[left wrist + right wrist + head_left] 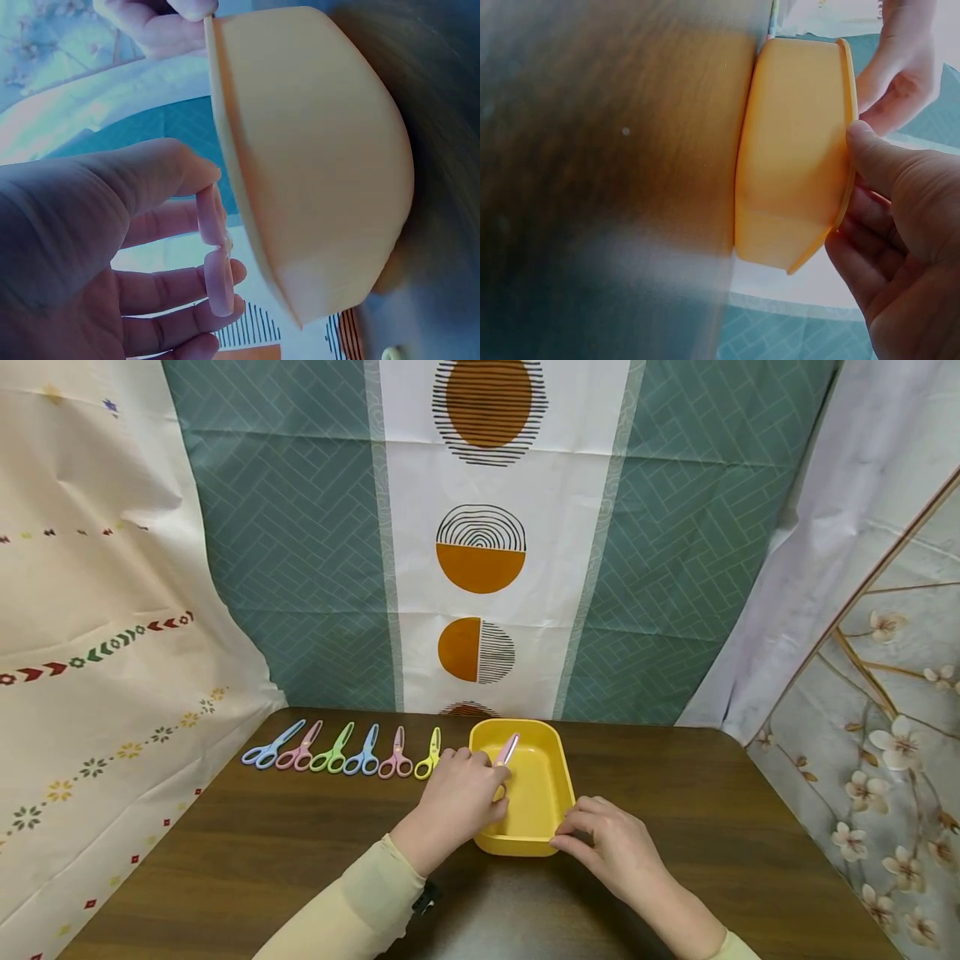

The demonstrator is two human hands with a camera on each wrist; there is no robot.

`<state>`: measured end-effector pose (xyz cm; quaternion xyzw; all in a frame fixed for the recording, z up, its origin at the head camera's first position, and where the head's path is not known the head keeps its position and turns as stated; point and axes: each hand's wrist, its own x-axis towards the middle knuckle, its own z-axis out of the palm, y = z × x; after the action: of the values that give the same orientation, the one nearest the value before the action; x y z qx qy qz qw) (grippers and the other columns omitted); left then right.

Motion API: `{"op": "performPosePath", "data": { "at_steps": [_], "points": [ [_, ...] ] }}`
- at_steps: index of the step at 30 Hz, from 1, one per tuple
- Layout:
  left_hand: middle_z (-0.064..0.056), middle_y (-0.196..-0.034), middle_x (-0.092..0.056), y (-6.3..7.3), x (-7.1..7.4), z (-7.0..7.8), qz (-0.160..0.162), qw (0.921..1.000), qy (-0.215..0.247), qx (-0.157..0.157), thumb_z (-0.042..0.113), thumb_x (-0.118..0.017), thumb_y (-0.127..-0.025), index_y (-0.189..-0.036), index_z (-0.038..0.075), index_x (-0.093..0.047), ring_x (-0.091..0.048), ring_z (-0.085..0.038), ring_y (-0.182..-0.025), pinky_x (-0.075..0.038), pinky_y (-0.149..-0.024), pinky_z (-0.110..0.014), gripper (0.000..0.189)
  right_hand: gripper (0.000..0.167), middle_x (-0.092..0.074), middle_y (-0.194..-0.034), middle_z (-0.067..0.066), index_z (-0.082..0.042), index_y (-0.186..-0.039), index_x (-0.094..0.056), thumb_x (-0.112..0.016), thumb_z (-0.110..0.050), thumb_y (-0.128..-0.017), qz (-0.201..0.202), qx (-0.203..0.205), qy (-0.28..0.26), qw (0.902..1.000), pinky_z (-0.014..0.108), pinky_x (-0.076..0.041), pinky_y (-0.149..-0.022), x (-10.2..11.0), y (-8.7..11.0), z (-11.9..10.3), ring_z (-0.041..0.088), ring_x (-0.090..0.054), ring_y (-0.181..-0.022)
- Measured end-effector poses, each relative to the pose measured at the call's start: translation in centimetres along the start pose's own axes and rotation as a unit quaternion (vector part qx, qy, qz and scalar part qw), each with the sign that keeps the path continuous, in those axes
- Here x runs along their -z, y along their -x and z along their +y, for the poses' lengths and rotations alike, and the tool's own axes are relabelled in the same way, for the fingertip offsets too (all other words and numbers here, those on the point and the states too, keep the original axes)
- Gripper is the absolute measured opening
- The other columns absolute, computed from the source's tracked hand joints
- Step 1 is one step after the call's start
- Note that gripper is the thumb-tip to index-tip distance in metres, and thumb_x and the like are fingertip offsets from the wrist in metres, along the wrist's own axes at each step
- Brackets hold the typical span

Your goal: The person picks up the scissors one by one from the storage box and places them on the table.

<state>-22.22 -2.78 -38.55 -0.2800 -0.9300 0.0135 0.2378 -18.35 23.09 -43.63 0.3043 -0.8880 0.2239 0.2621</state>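
Note:
My left hand (459,795) holds a pair of pink scissors (507,751) above the left side of a yellow bin (517,848), blades pointing away from me. In the left wrist view the thumb and fingers pinch the pink handle loops (218,279) beside the bin's rim. With thumb and fingers my right hand (617,845) grips the bin's rim at its near right corner, thumb on the outer side in the right wrist view. To the bin's left lies a row of scissors: blue (267,754), pink (300,752), green (333,752), another blue (364,753), another pink (397,755) and yellow (430,757).
The bin and the scissors row stand near the far edge of a dark wooden table (315,835). Behind it hangs a green and white patterned curtain (300,527). Patterned cloths hang at the left (90,693) and right (885,735).

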Motion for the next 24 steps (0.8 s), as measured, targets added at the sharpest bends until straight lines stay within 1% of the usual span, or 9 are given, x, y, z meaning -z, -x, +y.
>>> {"op": "performPosePath", "data": {
  "at_steps": [3,5,7,12,15,20,24],
  "points": [
    [-0.004,-0.086,-0.071,0.8,0.4,-0.4,0.025,0.9997,-0.001,-0.003,0.037,-0.087,-0.092,-0.106,0.024,-0.085,-0.061,-0.025,-0.077,-0.051,-0.071,-0.042,0.020,0.024,-0.063,-0.092,-0.024,-0.034,-0.086,-0.076,-0.099,-0.029,-0.079,-0.003,-0.002,0.000,1.0000,0.027,-0.057,-0.072,0.0,0.0,-0.1,0.000,-0.058,-0.084],
    [-0.005,-0.087,-0.071,1.2,0.6,-0.7,0.037,0.9993,-0.003,-0.003,0.036,-0.088,-0.091,-0.107,0.024,-0.085,-0.062,-0.025,-0.077,-0.053,-0.072,-0.043,0.020,0.024,-0.063,-0.092,-0.024,-0.035,-0.086,-0.076,-0.099,-0.029,-0.080,-0.005,-0.005,-0.001,1.0000,0.027,-0.057,-0.071,0.0,0.1,-0.1,0.000,-0.057,-0.084],
    [-0.005,-0.089,-0.072,1.7,0.8,-1.0,0.043,0.9991,-0.004,-0.002,0.035,-0.088,-0.091,-0.109,0.024,-0.086,-0.063,-0.026,-0.079,-0.053,-0.074,-0.044,0.021,0.024,-0.064,-0.092,-0.024,-0.035,-0.086,-0.077,-0.099,-0.029,-0.080,-0.006,-0.008,-0.003,0.9999,0.027,-0.057,-0.071,0.0,0.1,-0.1,0.001,-0.057,-0.084],
    [-0.006,-0.090,-0.073,2.8,1.1,-1.7,0.055,0.9985,-0.006,-0.003,0.033,-0.089,-0.090,-0.107,0.024,-0.086,-0.065,-0.027,-0.081,-0.052,-0.072,-0.045,0.020,0.023,-0.064,-0.093,-0.025,-0.035,-0.087,-0.078,-0.099,-0.029,-0.080,-0.006,-0.009,-0.006,0.9999,0.027,-0.057,-0.072,0.0,0.1,-0.2,0.001,-0.058,-0.085],
    [-0.006,-0.089,-0.072,3.5,1.0,-2.1,0.072,0.9973,-0.010,-0.009,0.032,-0.089,-0.089,-0.104,0.023,-0.085,-0.066,-0.028,-0.078,-0.051,-0.069,-0.044,0.017,0.024,-0.064,-0.093,-0.025,-0.036,-0.087,-0.077,-0.099,-0.028,-0.079,-0.002,-0.006,-0.004,1.0000,0.027,-0.057,-0.072,-0.1,0.1,-0.1,0.000,-0.058,-0.085],
    [-0.006,-0.083,-0.071,4.5,0.8,-2.8,0.117,0.9930,-0.008,-0.015,0.028,-0.090,-0.086,-0.094,0.021,-0.081,-0.063,-0.030,-0.072,-0.051,-0.066,-0.044,0.013,0.026,-0.063,-0.093,-0.026,-0.035,-0.087,-0.077,-0.100,-0.027,-0.077,-0.005,-0.011,-0.001,0.9999,0.026,-0.057,-0.073,0.0,0.0,-0.1,-0.001,-0.057,-0.085],
    [-0.006,-0.082,-0.070,5.2,1.0,-3.3,0.131,0.9913,-0.002,-0.012,0.026,-0.091,-0.084,-0.089,0.018,-0.079,-0.064,-0.031,-0.072,-0.052,-0.068,-0.046,0.015,0.026,-0.063,-0.092,-0.026,-0.035,-0.087,-0.077,-0.100,-0.027,-0.078,-0.008,-0.013,-0.004,0.9999,0.026,-0.057,-0.072,-0.1,0.0,-0.1,-0.001,-0.056,-0.085]
  ]
}}
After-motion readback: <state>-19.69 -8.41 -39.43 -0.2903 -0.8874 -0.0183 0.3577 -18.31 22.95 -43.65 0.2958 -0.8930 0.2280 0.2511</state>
